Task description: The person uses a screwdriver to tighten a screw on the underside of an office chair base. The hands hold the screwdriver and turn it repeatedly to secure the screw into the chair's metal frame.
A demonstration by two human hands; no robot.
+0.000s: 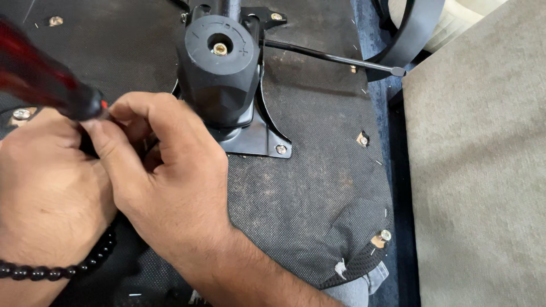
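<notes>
Upturned chair seat, black mesh underside facing up, fills the view; grey cushion lies to its right.

- Mechanism: black housing on a metal plate, bolted near the seat's middle; serves as landmark. One plate bolt shows at its lower right corner.
- Lever: thin black rod running right from the mechanism toward the cushion.
- Seat bolts: one right of the mechanism, one near the seat's lower right edge, where the fabric is torn.
- Screwdriver: red translucent handle, black collar, slanting down from upper left of the mechanism. Its tip is hidden behind the fingers.
- Left hand: bead bracelet at wrist, closed about the shaft below the collar, probably to steady it.
- Right hand: fingers curled against the left, pinched at the same spot just left of the mechanism, seemingly guiding the tip. Both hands press together.
</notes>
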